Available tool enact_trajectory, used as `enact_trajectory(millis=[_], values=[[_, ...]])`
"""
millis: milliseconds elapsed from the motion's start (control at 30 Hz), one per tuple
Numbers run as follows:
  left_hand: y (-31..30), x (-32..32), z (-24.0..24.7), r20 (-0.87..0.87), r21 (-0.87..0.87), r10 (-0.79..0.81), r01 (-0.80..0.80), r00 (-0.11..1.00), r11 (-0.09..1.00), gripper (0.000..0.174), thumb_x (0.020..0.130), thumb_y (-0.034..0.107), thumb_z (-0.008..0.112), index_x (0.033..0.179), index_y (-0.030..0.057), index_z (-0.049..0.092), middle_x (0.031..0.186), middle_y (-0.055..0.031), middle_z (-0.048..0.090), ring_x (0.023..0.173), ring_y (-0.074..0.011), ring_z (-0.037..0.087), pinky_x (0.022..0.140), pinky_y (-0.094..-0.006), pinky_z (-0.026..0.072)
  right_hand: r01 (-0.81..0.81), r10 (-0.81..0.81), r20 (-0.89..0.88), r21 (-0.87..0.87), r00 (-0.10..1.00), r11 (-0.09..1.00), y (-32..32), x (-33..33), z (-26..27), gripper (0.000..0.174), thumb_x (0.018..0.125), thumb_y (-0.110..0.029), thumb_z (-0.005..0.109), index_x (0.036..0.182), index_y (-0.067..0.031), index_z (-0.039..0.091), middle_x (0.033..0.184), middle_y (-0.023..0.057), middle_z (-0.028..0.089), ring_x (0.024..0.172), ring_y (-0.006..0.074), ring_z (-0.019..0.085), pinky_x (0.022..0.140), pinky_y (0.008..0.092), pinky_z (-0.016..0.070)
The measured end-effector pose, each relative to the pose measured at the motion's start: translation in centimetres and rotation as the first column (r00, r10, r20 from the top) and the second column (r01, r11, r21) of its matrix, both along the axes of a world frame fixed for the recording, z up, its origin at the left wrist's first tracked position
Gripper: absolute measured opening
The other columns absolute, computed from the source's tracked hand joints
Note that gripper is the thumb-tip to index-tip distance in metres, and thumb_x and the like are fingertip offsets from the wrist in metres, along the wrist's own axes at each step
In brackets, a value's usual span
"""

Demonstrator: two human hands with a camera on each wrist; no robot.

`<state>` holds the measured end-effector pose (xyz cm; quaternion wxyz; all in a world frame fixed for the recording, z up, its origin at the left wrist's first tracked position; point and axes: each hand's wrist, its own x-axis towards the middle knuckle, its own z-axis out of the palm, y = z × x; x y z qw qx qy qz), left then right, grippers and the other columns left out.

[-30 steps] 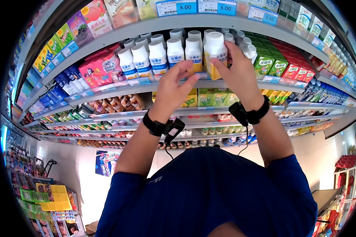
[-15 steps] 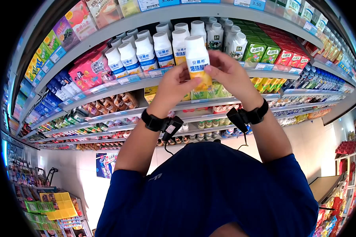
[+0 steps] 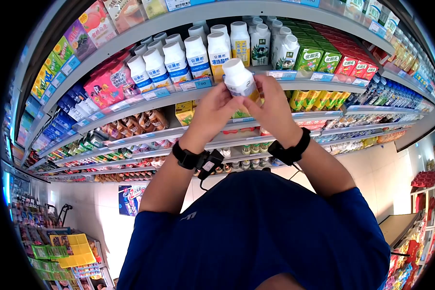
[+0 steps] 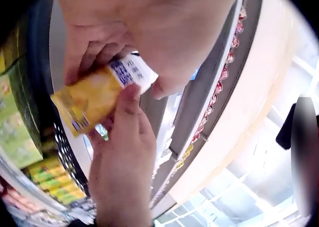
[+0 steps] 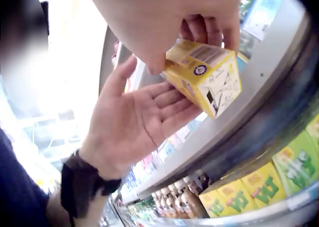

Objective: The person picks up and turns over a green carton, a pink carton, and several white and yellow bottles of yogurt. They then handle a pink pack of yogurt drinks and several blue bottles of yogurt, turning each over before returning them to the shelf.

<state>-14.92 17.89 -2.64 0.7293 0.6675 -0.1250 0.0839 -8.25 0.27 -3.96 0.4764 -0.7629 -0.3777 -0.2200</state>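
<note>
A yogurt drink bottle (image 3: 240,83) with a white cap and square yellow-and-white body is held tilted just in front of the shelf. My right hand (image 3: 274,113) grips it, thumb across the front. In the right wrist view the bottle's yellow side (image 5: 202,67) and base show, with a barcode and small print. My left hand (image 3: 211,116) supports it from the other side; its palm faces that camera, and its fairly straight fingers (image 5: 169,105) reach behind the bottle. The left wrist view shows the label (image 4: 124,72) near the cap.
Matching white-capped bottles (image 3: 196,54) stand in rows on the shelf behind, above a price-tag strip (image 3: 196,84). Green milk cartons (image 3: 310,60) and red cartons (image 3: 347,66) sit to the right, a pink pack (image 3: 115,79) to the left. A shelf edge (image 3: 275,9) runs above.
The right hand has brought the bottle out from the shelf toward the body. The left hand has come to it. Since half a second ago the bottle has tilted and its front label has turned away.
</note>
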Motion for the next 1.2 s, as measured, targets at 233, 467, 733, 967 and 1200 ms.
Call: enact_trajectory(millis=[233,467,733,967,1200], values=[[1.1,0.1,0.1,-0.056,0.177,0.045,-0.035,0.997,0.984,0.050,0.096,0.019,0.071,0.137,-0.0021,0.051,0.126,-0.0108,0.064,0.114,-0.0173,0.062,0.097,-0.0323,0.0509,-0.123,0.123,0.029,-0.008,0.992,0.992,-0.6,-0.5,-0.2,0.069,0.078,-0.027,0.086,0.130,0.0008,0.050,0.115,0.0177,0.058,0.101,0.0295,0.063,0.082,0.0395,0.0536],[2.1,1.3,-1.7,-0.039,0.096,-0.100,0.103,0.994,0.990,0.045,0.100,0.021,0.066,0.137,-0.0012,0.052,0.124,-0.0070,0.064,0.110,-0.0144,0.060,0.094,-0.0290,0.0496,-0.427,0.468,-0.495,0.203,0.732,0.881,-1.6,1.1,-1.2,0.056,0.087,-0.029,0.081,0.129,0.0008,0.061,0.119,0.0130,0.065,0.104,0.0201,0.065,0.089,0.0356,0.0545],[-0.6,0.8,-2.1,0.039,0.211,0.024,-0.031,0.999,0.977,0.045,0.101,0.021,0.064,0.137,-0.0020,0.050,0.124,-0.0094,0.063,0.109,-0.0149,0.060,0.094,-0.0306,0.0500,0.139,-0.126,0.099,-0.130,0.987,0.982,-0.5,-1.9,-0.8,0.057,0.077,-0.023,0.084,0.124,-0.0002,0.059,0.110,0.0145,0.064,0.095,0.0293,0.067,0.077,0.0380,0.0565],[0.7,1.0,-2.5,-0.080,0.161,0.012,0.001,0.997,0.987,0.045,0.100,0.024,0.066,0.134,-0.0009,0.052,0.119,-0.0092,0.065,0.109,-0.0157,0.062,0.094,-0.0317,0.0510,0.162,-0.138,0.170,-0.134,0.976,0.978,-0.7,-2.6,0.2,0.057,0.073,-0.025,0.085,0.117,-0.0013,0.059,0.101,0.0167,0.059,0.091,0.0355,0.064,0.077,0.0426,0.0543],[-0.9,-0.1,-0.7,0.043,0.362,0.147,-0.153,0.988,0.920,0.053,0.095,0.021,0.072,0.137,-0.0035,0.051,0.123,-0.0163,0.066,0.113,-0.0208,0.065,0.096,-0.0337,0.0527,-0.051,0.050,-0.010,-0.094,0.999,0.994,-0.6,-1.4,-1.0,0.067,0.080,-0.023,0.082,0.135,-0.0004,0.050,0.116,0.0187,0.062,0.103,0.0339,0.064,0.087,0.0380,0.0543]])
